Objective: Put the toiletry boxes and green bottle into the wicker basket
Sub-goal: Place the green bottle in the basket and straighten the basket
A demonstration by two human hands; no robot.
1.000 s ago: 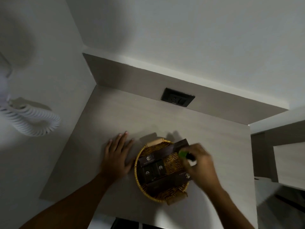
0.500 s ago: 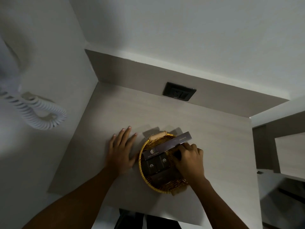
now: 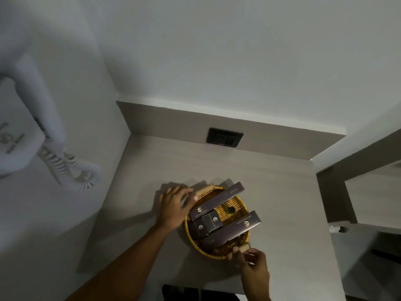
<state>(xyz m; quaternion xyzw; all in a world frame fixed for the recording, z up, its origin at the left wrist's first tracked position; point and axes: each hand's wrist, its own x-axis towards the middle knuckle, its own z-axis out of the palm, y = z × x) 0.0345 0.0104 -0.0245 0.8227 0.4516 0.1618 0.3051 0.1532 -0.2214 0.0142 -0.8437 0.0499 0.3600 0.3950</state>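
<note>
— Four dark brown cardboard toiletry boxes (image 3: 224, 222) lie in the round yellow wicker basket (image 3: 243, 205), two long ones overhanging its rim. Where is the bottle?

— The green bottle (image 3: 229, 210) sits between the long boxes, dark cap up.

— And the hands?

— The left hand (image 3: 174, 206) curls its fingers on the far wooden handle (image 3: 204, 189); the right hand (image 3: 255, 265) pinches the near wooden handle (image 3: 240, 249).

— What is around?

— The basket rests on a pale wood-grain counter (image 3: 152, 170). Well behind is a black wall socket (image 3: 224, 137); a white wall-mounted hairdryer (image 3: 26, 127) with a coiled cord hangs on the left.
</note>
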